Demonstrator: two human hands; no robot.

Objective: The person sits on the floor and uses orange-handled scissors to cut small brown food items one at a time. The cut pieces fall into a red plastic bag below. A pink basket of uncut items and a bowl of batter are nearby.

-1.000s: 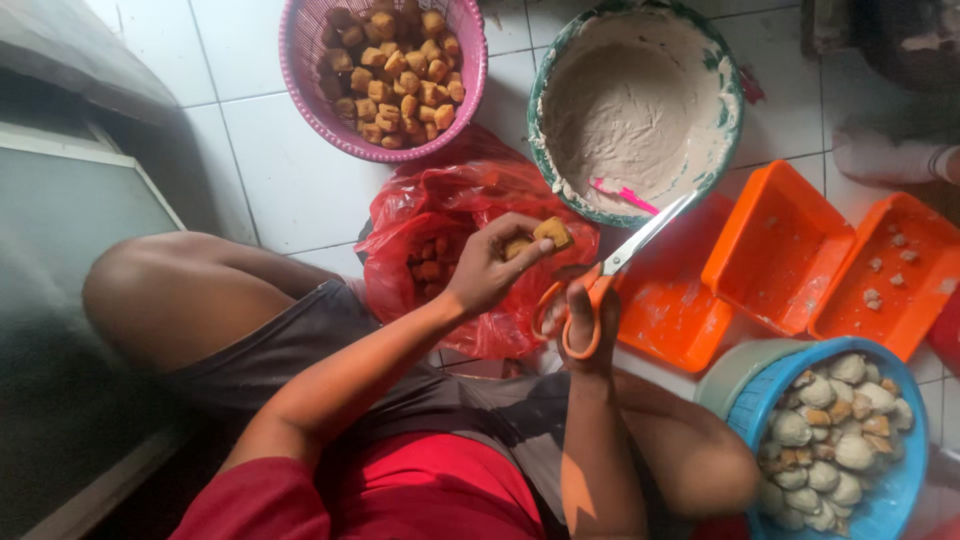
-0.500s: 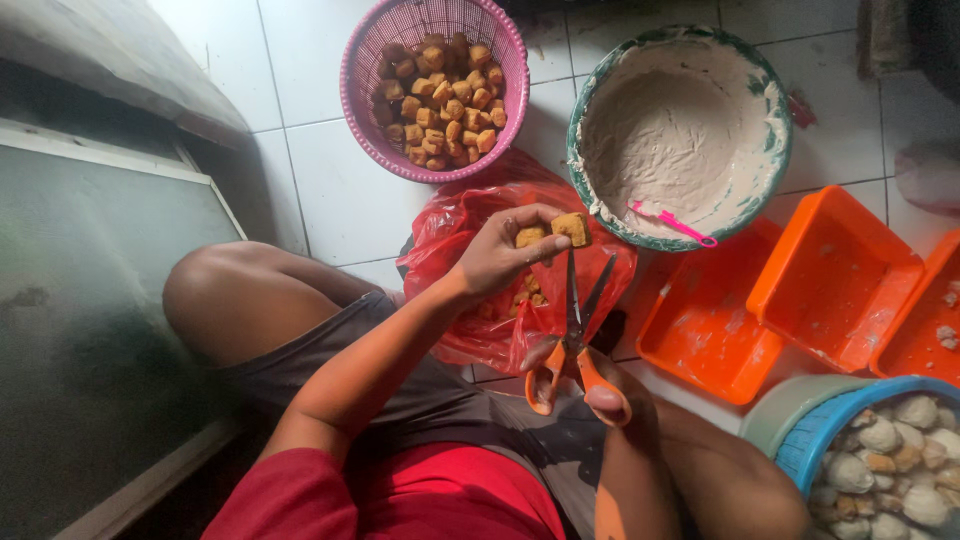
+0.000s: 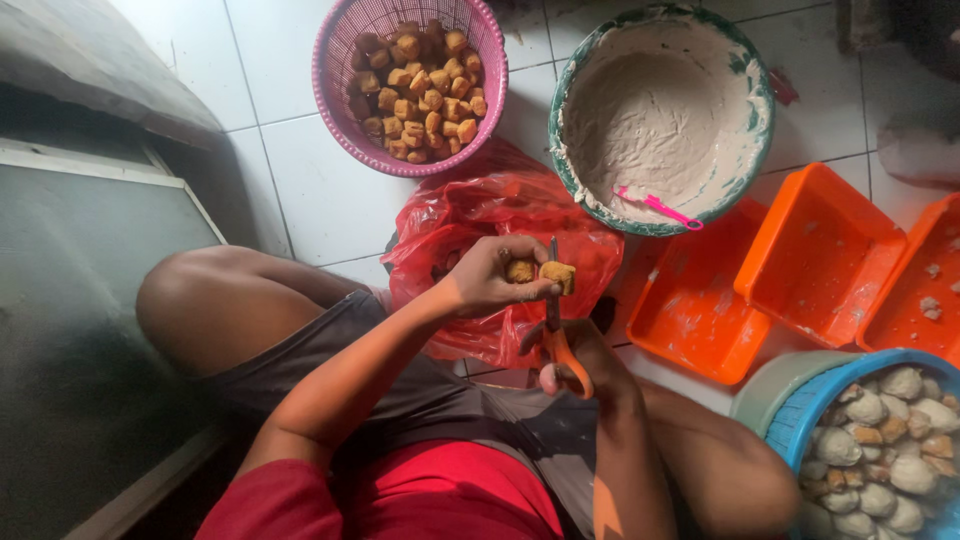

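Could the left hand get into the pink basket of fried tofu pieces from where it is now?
Probably not at once: the left hand is holding a tofu piece against the scissors. Otherwise the pink basket sits open-topped just beyond the red bag, nothing covering it.

One pink basket [image 3: 330, 60], one paste-filled basin [image 3: 760, 120], three orange trays [image 3: 820, 250], one blue basket [image 3: 790, 430], one red bag [image 3: 470, 215], one pair of scissors [image 3: 556, 335].

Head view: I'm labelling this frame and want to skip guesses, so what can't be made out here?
- Red plastic bag: its contents are hidden by its own folds and the left hand.
- Orange-handled scissors: whether the blades are cutting the golden fried cube is too small to tell.
- Blue plastic bowl of pale dumplings: cut off by the right and bottom edges.
- Right hand: its fingers are partly hidden by the handles.
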